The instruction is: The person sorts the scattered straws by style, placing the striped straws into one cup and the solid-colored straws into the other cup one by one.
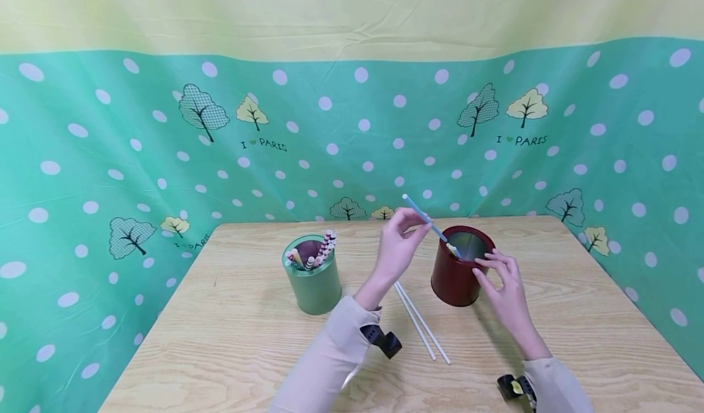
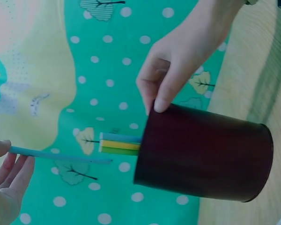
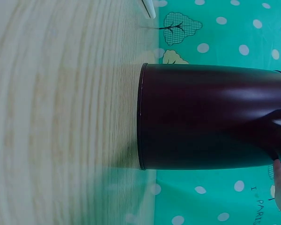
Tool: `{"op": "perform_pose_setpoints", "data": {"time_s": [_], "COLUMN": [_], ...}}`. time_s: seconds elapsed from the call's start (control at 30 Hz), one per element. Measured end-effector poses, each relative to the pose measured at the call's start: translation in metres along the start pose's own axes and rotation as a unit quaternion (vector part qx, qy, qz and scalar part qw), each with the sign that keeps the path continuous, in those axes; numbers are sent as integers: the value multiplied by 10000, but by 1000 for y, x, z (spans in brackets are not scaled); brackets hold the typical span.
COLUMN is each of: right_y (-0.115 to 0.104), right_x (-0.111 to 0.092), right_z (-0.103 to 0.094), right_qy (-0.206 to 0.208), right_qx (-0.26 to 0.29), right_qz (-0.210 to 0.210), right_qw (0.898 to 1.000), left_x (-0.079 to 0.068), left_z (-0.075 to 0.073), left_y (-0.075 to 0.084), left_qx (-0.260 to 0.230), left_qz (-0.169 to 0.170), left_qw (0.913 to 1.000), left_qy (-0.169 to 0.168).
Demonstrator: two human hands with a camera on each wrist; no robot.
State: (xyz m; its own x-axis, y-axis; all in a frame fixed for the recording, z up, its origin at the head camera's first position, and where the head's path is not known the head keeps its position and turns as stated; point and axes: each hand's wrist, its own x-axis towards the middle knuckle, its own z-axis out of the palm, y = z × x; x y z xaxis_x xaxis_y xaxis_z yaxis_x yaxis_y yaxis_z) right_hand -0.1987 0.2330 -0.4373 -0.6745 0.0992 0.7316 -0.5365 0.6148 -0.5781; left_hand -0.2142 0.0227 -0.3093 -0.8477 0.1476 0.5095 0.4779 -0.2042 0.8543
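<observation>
My left hand [image 1: 399,245] pinches a thin light-blue straw [image 1: 414,205] near its upper end. The straw slants down to the mouth of a dark red can [image 1: 455,281], which stands upright on the table. In the left wrist view, the straw's lower end is just outside the rim, beside blue, yellow and green straws [image 2: 119,144] that stick out of the can. My right hand [image 1: 508,291] grips the can's rim on its near right side, between thumb and fingers. Most of the can's inside is hidden.
A green can [image 1: 316,288] holding several patterned straws [image 1: 327,245] stands to the left on the wooden table [image 1: 231,339]. Two white straws [image 1: 423,321] lie between the cans, partly behind the left forearm. A green dotted cloth [image 1: 308,144] hangs around the table.
</observation>
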Motion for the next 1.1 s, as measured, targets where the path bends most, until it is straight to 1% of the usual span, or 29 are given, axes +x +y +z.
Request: {"op": "perform_pose_setpoints", "data": {"time_s": [0.2, 0.43, 0.73, 0.77, 0.83, 0.97, 1.0, 1.03, 1.1], "right_y": [1, 0, -2, -7, -8, -8, -3, -3, -3], "right_x": [-1, 0, 0, 1, 1, 1, 0, 0, 0], "right_z": [0, 1, 0, 0, 0, 1, 2, 2, 2], "right_qy": [0, 10, 31, 44, 50, 45, 43, 46, 54], "right_qx": [-20, -6, 1, 13, 31, 19, 21, 20, 40], "right_qz": [42, 10, 46, 35, 23, 63, 75, 85, 84], "right_qw": [10000, 10000, 10000, 10000, 10000, 10000, 10000, 10000, 9999], "left_x": [3, 2, 2, 2, 2, 1, 1, 1, 2], "left_z": [3, 7, 11, 11, 12, 13, 14, 13, 13], "left_y": [-10, -23, -35, -36, -37, -41, -42, -44, -53], "left_qx": [30, -1, 84, 89, 99, 207, 239, 297, 394], "left_qz": [-201, -504, -555, -558, -588, -705, -747, -762, -825], "left_qw": [9997, 9987, 9982, 9981, 9979, 9969, 9966, 9963, 9954], "left_qy": [-122, -115, -206, -231, -258, -269, -268, -275, -292]}}
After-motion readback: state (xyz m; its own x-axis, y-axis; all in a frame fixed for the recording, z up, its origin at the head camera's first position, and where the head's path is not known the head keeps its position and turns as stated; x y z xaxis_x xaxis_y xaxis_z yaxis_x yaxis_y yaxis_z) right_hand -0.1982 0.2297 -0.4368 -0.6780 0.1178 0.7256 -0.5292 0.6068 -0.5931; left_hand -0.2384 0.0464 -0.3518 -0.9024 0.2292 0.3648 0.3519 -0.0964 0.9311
